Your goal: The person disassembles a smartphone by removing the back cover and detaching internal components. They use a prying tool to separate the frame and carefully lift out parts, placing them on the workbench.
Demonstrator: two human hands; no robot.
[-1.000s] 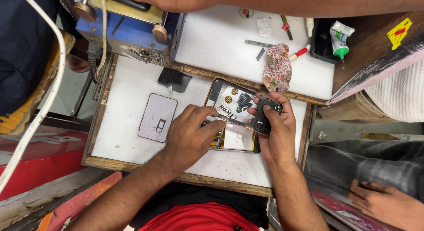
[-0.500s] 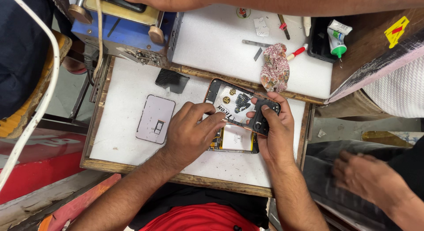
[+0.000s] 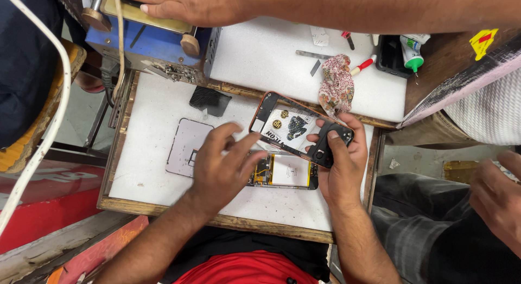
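The phone back cover (image 3: 290, 126), orange-rimmed, is tilted up off the opened phone body (image 3: 282, 171) on the white counter (image 3: 146, 154). Your right hand (image 3: 339, 164) pinches the cover at its camera end; your left hand (image 3: 222, 173), fingers spread, presses the body. You seem mid-separation; next calls for steady lifting.

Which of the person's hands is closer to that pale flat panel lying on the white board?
The left. The left hand sits just beside the pale flat panel, nearly touching its edge. The right hand is farther off, holding the phone back cover.
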